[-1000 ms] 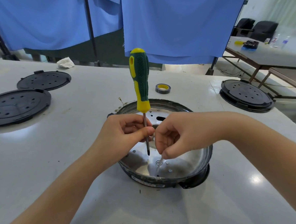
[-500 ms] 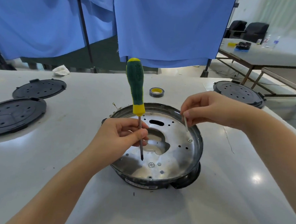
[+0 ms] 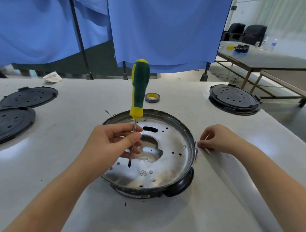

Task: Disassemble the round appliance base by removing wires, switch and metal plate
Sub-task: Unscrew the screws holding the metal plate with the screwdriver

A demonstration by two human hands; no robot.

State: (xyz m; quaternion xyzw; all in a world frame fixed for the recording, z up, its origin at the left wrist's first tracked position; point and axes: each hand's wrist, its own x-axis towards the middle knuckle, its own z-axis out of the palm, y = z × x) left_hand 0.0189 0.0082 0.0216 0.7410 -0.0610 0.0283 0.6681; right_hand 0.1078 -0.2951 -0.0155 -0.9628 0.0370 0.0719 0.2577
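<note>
The round appliance base sits on the white table in front of me, its shiny metal plate facing up with a keyhole-shaped cut-out in the middle and a few screws in it. My left hand hovers over the plate's left side, pinching the shaft of a green and yellow screwdriver that stands upright, tip down. My right hand rests on the table just right of the base, fingers pinched on a thin long screw.
Two black round covers lie at the left and a stack of them at the far right. A roll of tape lies behind the base, a crumpled white cloth at the back left. Blue curtains hang behind the table.
My right hand lifted the thin screw out of the plate and carried it right, down to the table beside the base. My left hand kept the screwdriver upright over the plate.
</note>
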